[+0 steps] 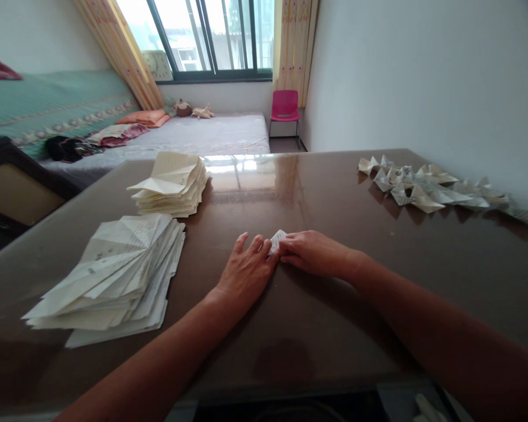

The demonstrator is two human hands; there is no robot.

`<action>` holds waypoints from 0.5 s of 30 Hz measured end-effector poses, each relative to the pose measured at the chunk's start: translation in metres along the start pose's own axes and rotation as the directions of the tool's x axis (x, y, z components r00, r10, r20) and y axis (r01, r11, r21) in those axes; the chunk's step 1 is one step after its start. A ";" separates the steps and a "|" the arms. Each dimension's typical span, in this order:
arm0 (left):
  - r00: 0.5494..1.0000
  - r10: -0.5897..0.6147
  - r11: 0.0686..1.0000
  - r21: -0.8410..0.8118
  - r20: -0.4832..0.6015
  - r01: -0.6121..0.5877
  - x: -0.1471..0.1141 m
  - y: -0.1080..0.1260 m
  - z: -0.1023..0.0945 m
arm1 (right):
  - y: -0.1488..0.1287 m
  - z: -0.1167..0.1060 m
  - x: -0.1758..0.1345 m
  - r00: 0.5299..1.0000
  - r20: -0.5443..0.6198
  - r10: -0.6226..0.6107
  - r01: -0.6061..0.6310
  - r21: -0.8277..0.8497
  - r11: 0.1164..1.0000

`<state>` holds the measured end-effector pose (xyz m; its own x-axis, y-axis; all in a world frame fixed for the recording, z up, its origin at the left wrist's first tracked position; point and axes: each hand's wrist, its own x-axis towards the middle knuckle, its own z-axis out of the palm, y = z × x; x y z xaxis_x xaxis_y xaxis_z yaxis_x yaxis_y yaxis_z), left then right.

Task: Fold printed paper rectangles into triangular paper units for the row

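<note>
A small folded piece of printed paper (pixel 278 239) lies on the table between my two hands, mostly covered by fingers. My left hand (pixel 250 264) rests palm down on the near left side, its outer fingers bent and a little apart. Its thumb side holds the paper's lower left edge. From the right, my right hand (pixel 312 252) pinches the paper with curled fingers. The fingertips of both hands nearly meet there. Only a pale upper corner with print shows clearly.
Left on the glossy brown table (pixel 334 328) are a stack of creased white sheets (pixel 118 258) and a yellowish stack (pixel 169 184). Several folded paper shapes (pixel 422 184) stand at the far right by the wall. Beyond are a bed (pixel 229 132) and a pink chair (pixel 285 105).
</note>
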<state>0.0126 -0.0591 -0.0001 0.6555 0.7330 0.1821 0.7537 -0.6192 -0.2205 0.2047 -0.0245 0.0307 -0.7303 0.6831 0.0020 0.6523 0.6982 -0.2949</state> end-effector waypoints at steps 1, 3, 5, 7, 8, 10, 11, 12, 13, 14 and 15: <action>1.000 0.000 1.000 -0.001 -0.001 0.000 0.000 0.000 0.000 | 0.001 0.002 0.001 1.000 0.028 0.002 -0.002 0.005 1.000; 1.000 -0.006 1.000 -0.002 -0.002 0.006 0.000 -0.001 -0.001 | 0.005 0.005 0.002 0.997 0.064 0.029 -0.029 -0.011 1.000; 1.000 -0.020 1.000 -0.003 -0.001 0.020 0.000 -0.002 -0.002 | 0.010 0.004 0.002 0.993 0.094 0.068 -0.063 -0.052 0.997; 0.999 -0.040 0.999 -0.007 0.003 0.040 -0.001 -0.003 -0.003 | 0.015 0.002 0.000 0.986 0.127 0.104 -0.092 -0.098 0.991; 0.999 -0.050 0.999 -0.010 0.007 0.050 -0.001 -0.004 -0.003 | 0.018 0.000 -0.001 0.982 0.146 0.121 -0.105 -0.114 0.988; 0.998 -0.064 0.998 -0.018 0.014 0.064 -0.002 -0.006 -0.003 | 0.021 -0.004 -0.003 0.971 0.189 0.149 -0.126 -0.129 0.984; 0.997 -0.069 0.997 -0.020 0.016 0.069 -0.002 -0.006 -0.003 | 0.023 -0.006 -0.005 0.964 0.211 0.161 -0.136 -0.131 0.982; 0.997 -0.074 0.997 -0.019 0.017 0.074 -0.002 -0.007 -0.003 | 0.024 -0.007 -0.006 0.957 0.230 0.175 -0.147 -0.133 0.980; 0.997 -0.080 0.997 -0.017 0.018 0.080 -0.002 -0.008 -0.003 | 0.024 -0.008 -0.007 0.951 0.244 0.189 -0.159 -0.137 0.978; 0.996 -0.087 0.996 -0.013 0.018 0.087 -0.002 -0.008 -0.004 | 0.025 -0.009 -0.007 0.946 0.251 0.203 -0.171 -0.144 0.975; 0.996 -0.092 0.996 -0.009 0.015 0.092 -0.001 -0.008 -0.004 | 0.024 -0.010 -0.008 0.943 0.252 0.217 -0.182 -0.155 0.971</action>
<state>0.0057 -0.0561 0.0055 0.5823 0.7912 0.1868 0.8114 -0.5513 -0.1941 0.2283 -0.0106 0.0327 -0.5980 0.7420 -0.3032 0.7980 0.5865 -0.1385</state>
